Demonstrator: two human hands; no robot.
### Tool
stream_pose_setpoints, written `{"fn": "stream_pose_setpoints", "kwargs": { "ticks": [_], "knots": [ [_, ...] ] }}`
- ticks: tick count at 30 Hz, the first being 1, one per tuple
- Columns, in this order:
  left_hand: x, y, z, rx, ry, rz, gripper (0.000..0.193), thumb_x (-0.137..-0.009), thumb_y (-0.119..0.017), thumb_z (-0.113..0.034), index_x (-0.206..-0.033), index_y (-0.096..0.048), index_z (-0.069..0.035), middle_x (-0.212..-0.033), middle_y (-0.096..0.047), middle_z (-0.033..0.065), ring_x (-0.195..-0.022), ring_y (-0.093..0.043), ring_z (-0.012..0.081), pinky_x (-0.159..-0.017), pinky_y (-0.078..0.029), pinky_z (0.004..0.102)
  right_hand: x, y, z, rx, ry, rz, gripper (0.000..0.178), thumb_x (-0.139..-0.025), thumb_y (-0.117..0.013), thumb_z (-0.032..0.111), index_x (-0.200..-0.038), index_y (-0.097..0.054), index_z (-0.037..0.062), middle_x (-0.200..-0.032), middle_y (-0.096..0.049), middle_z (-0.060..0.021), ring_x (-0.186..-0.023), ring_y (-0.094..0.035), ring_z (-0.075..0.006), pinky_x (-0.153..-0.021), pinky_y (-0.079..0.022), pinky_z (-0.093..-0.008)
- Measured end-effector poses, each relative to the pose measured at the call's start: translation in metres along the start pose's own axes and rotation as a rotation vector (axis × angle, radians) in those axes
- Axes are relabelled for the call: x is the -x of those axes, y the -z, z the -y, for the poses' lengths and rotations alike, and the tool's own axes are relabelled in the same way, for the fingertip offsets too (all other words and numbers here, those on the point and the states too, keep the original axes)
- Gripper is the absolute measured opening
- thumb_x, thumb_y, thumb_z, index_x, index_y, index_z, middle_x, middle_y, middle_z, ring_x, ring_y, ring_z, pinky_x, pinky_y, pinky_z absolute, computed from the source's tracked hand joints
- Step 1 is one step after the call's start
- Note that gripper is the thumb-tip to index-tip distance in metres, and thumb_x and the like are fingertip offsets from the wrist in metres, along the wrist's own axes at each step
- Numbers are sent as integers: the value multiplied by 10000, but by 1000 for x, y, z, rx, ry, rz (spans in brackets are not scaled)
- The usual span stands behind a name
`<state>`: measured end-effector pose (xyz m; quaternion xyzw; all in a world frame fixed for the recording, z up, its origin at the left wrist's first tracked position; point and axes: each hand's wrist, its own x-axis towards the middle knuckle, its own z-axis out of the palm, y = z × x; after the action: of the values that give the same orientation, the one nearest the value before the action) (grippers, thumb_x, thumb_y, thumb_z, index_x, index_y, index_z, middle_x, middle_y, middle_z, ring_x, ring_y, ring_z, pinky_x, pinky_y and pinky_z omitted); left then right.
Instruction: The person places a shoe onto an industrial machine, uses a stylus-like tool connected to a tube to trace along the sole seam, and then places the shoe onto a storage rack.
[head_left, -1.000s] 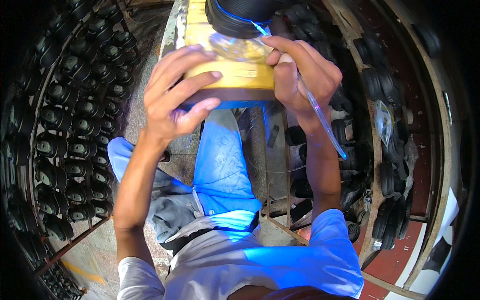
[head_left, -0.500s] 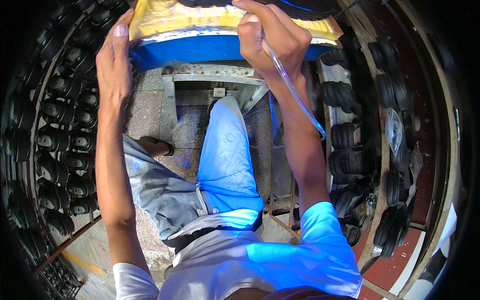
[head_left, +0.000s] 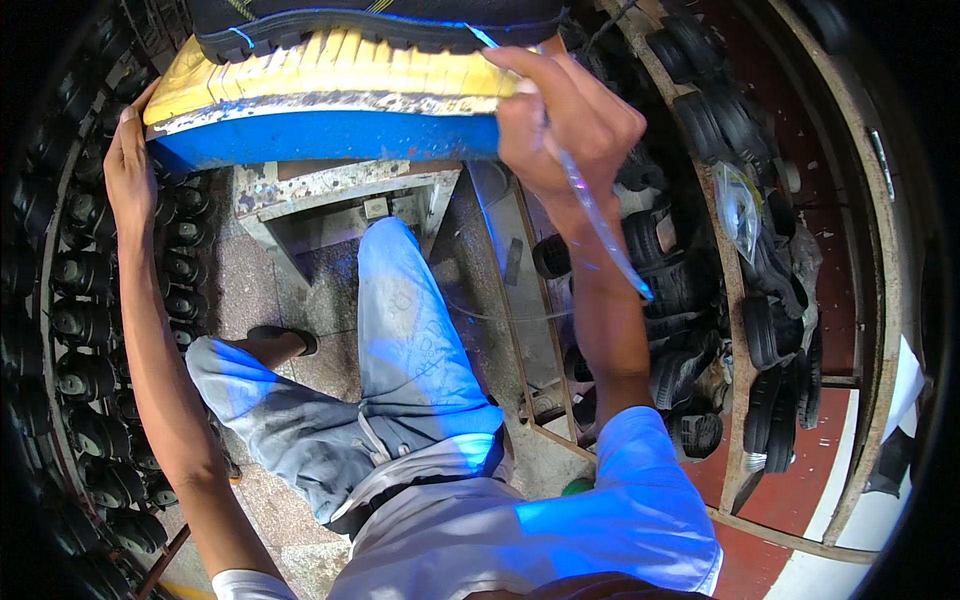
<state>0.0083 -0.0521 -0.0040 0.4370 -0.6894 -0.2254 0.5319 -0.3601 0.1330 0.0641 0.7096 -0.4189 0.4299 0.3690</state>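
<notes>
A black shoe (head_left: 330,22) with yellow stitching and a ridged sole lies at the top of the view, partly cut off. It rests on a stand (head_left: 330,135) with a yellow, worn top and a blue side. My right hand (head_left: 570,120) is closed in a pen-like grip on a slim clear-handled tool (head_left: 590,205). The tool's fine tip touches or nearly touches the shoe's sole edge, where a bluish line runs. At the stand's left end my left hand (head_left: 130,165) holds its edge, with some fingers hidden behind it.
Below the stand is a paint-spotted metal frame (head_left: 345,190), close to my knee. Racks of black shoes (head_left: 85,325) line the left side. More black shoes (head_left: 690,265) sit on wooden-edged shelves at the right, with a clear plastic bag (head_left: 735,210) among them.
The view has shifted, so the stand and left hand appear farther left and lower, and more of the shoe shows. The tool's tip, hidden before, is now visible at the sole edge.
</notes>
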Motion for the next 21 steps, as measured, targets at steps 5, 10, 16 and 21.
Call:
{"fn": "stream_pose_setpoints", "kwargs": {
  "ticks": [5, 10, 16, 21],
  "knots": [
    [-41, -11, 24, 119, 45, -2, 522, -1095, -416, -425, -1348, -636, -25, -1185, -672, 63, -1085, -574, 126, -1003, -415, 269, -17, 41, -1, -154, -122, 109, 208, -713, -639, 28, -896, -723, 77, -670, -621, -72, -510, -596, -246, -485, -475, -337],
    [-90, -19, 69, 362, 152, 28, 426, -1074, -516, -345, -1281, -668, -6, -1168, -688, 44, -1054, -593, 109, -954, -438, 247, -32, 66, 13, -205, -211, 212, 172, -718, -644, 35, -868, -719, 72, -700, -659, -90, -533, -627, -256, -484, -492, -340],
    [-127, -55, 78, 347, 169, 57, 367, -1066, -534, -278, -1263, -675, -2, -1099, -682, 23, -957, -591, 106, -859, -455, 238, -43, 89, 25, -150, -285, 253, 120, -728, -669, 81, -833, -721, 57, -743, -696, -125, -585, -671, -279, -536, -533, -350],
    [-138, -54, 90, 455, 167, 25, 323, -1066, -487, -172, -1275, -673, -9, -1178, -695, 45, -1005, -619, 121, -899, -463, 235, -46, 103, 22, -359, -290, 224, 136, -782, -616, 71, -842, -725, 15, -733, -703, -145, -586, -680, -240, -553, -534, -318]
  ]
}}
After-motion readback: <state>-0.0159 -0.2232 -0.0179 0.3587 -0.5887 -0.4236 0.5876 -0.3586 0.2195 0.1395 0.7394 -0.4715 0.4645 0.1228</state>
